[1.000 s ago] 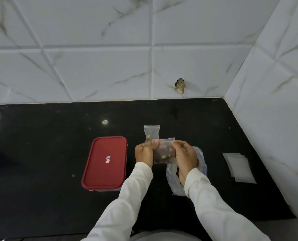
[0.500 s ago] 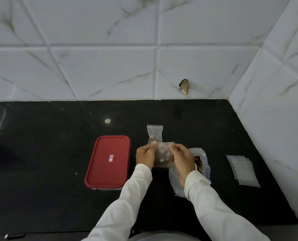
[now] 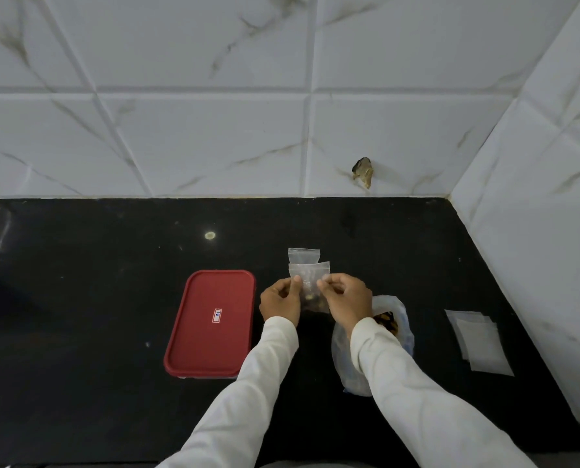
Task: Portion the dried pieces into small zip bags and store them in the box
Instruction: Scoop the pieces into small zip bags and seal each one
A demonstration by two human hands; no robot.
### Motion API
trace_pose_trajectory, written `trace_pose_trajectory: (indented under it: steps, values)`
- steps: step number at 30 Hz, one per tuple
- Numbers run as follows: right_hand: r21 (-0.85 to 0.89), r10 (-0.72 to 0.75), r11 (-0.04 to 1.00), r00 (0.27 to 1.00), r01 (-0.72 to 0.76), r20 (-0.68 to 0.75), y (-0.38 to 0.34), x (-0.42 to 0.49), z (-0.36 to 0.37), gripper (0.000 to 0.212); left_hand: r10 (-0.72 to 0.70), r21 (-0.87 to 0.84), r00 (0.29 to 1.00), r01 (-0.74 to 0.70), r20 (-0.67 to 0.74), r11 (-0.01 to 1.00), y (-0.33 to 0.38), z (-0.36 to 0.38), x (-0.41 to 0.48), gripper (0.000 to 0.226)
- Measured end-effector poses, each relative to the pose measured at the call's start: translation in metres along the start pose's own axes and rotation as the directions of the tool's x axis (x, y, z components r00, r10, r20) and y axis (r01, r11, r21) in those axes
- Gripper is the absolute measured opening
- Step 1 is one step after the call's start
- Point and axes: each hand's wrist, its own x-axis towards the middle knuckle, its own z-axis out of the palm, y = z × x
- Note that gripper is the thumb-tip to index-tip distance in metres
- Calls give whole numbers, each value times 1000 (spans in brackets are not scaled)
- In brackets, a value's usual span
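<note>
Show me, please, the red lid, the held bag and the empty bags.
red lid (image 3: 211,342), head view, middle of its top.
held bag (image 3: 309,276), head view, clear upper part.
empty bags (image 3: 482,344), head view, top bag.

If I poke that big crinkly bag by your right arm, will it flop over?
Probably: the big bag is thin, crumpled plastic, so it should sag, not stand stiff. It likely feels light, as only a few dark pieces show inside. It might slide on the glossy black counter.

Box (image 3: 211,324) left of hands, empty bags (image 3: 477,342) right.
</note>
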Motion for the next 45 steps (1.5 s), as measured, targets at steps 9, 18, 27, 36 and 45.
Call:
trace_pose_trajectory:
  steps: [9,18,27,36,45]
  values:
    - [-199,65,978,998,-67,-16,5,35,18,15,-18,74,993,26,-115,997,-8,10,23,11]
    - [-283,71,956,997,-78,-37,9,55,33,13,-7,107,987,25,-162,994,-9,16,37,11]
    - [-272,70,959,997,-74,-23,6,64,27,13,-2,106,987,18,-158,994,-10,19,37,16]
    - [-3,3,1000,1000,-3,-30,-2,26,-21,7,115,192,967,-72,-228,979,5,32,-3,27]
    - [169,-27,983,960,76,-278,34,-48,-147,9,236,-87,932,-220,276,971,54,121,-114,14]
